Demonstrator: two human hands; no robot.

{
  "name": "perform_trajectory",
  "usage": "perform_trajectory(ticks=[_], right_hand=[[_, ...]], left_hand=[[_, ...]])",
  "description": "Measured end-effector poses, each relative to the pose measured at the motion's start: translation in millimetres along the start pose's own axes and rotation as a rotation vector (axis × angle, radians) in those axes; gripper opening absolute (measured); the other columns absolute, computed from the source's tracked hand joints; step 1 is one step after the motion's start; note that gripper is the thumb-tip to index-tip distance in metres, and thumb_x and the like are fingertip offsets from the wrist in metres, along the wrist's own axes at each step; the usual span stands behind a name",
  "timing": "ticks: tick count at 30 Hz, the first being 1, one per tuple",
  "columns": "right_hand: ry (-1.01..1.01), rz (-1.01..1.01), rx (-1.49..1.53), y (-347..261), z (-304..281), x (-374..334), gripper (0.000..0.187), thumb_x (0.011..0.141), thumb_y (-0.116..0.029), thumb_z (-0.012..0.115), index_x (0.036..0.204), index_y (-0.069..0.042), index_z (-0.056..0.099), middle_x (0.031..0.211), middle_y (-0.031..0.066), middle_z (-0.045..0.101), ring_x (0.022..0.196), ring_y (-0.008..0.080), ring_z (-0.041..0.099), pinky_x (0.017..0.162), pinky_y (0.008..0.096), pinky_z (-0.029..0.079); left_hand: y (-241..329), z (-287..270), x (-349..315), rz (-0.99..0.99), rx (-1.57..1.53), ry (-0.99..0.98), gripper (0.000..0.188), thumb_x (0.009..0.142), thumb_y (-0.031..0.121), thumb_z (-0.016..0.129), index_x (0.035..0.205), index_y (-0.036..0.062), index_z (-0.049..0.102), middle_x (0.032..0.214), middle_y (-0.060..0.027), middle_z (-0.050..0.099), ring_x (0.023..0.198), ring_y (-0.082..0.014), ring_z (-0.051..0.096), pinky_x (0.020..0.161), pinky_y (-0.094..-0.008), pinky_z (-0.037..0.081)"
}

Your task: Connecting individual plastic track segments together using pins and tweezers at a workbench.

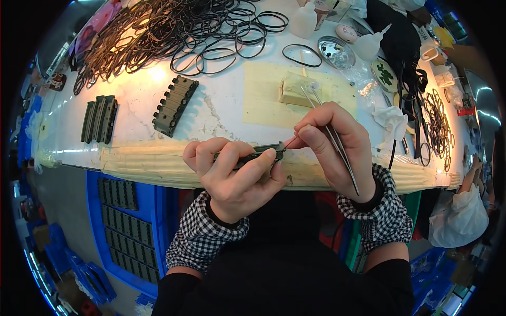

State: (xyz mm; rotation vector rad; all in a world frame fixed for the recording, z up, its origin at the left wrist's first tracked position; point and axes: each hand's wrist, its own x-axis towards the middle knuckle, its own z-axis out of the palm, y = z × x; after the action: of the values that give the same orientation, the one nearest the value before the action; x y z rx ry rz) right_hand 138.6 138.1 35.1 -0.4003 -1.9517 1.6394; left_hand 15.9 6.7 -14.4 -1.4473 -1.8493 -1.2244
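My left hand (232, 174) is closed around a dark green ribbed plastic part (271, 149) above the table's padded front edge. My fingers cover most of it; one end sticks out to the right. My right hand (342, 150) holds metal tweezers (337, 141) across the palm, their tips pointing up and away. Between its thumb and forefinger is a thin reddish strand (289, 141), which reaches the end of the green part. What the strand is, I cannot make out. Similar ribbed green parts lie at left: one group (100, 120) and another (175, 105) nearer the middle.
A heap of black rubber rings (153, 31) covers the back left. A pale yellow block (295, 89) sits on a yellow sheet (258, 95). Squeeze bottles (303, 22) and a round metal dish (336, 51) stand behind. Below left, a blue crate (95, 210) holds rows of green parts.
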Motion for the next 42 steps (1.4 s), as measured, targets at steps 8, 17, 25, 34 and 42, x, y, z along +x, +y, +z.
perform_trajectory(ticks=[8, 17, 25, 34, 42], right_hand=[[0.025, 0.034, 0.034, -2, 0, -1, 0.006, 0.093, -0.004, 0.062, 0.093, 0.001, 0.059, 0.083, 0.0054, 0.062, 0.076, 0.01, 0.063, 0.069, 0.0225, 0.05], [0.295, -0.485, -0.689, -3, -32, 35, 0.006, 0.086, -0.003, 0.068, 0.088, -0.001, 0.063, 0.08, 0.0064, 0.063, 0.067, 0.0154, 0.059, 0.063, 0.0262, 0.047], [0.251, -0.528, -1.021, 2, -37, 35, 0.022, 0.084, -0.01, 0.071, 0.103, -0.002, 0.063, 0.085, 0.0099, 0.062, 0.077, 0.0236, 0.061, 0.067, 0.0332, 0.048], [0.01, -0.242, -0.537, -21, -14, -22, 0.037, 0.082, -0.014, 0.075, 0.114, 0.0, 0.061, 0.099, 0.0121, 0.067, 0.086, 0.0231, 0.067, 0.076, 0.0328, 0.053], [-0.104, -0.265, -0.369, -4, -12, -21, 0.02, 0.082, -0.01, 0.074, 0.099, -0.002, 0.067, 0.092, 0.0105, 0.068, 0.081, 0.0236, 0.067, 0.069, 0.0302, 0.053]], left_hand=[[1, -4, 0, 0.01, -0.017, -0.061, 0.025, 0.056, 0.016, 0.079, 0.078, 0.0194, 0.068, 0.075, 0.0041, 0.056, 0.082, -0.0208, 0.047, 0.079, -0.0364, 0.035], [1, -5, 0, 0.01, -0.026, -0.054, 0.025, 0.055, 0.015, 0.078, 0.077, 0.0183, 0.068, 0.073, 0.0035, 0.057, 0.082, -0.0213, 0.047, 0.08, -0.0364, 0.035], [1, -3, 0, 0.013, -0.028, -0.055, 0.025, 0.055, 0.015, 0.078, 0.077, 0.0178, 0.068, 0.073, 0.0031, 0.057, 0.082, -0.0213, 0.047, 0.08, -0.0365, 0.035], [2, -5, 0, 0.018, -0.022, -0.056, 0.025, 0.056, 0.018, 0.08, 0.079, 0.0182, 0.069, 0.074, 0.0035, 0.056, 0.081, -0.021, 0.047, 0.079, -0.0359, 0.035], [1, -4, -1, 0.019, -0.019, -0.053, 0.026, 0.057, 0.018, 0.081, 0.079, 0.0186, 0.068, 0.075, 0.0036, 0.056, 0.082, -0.0209, 0.047, 0.078, -0.0355, 0.035]])
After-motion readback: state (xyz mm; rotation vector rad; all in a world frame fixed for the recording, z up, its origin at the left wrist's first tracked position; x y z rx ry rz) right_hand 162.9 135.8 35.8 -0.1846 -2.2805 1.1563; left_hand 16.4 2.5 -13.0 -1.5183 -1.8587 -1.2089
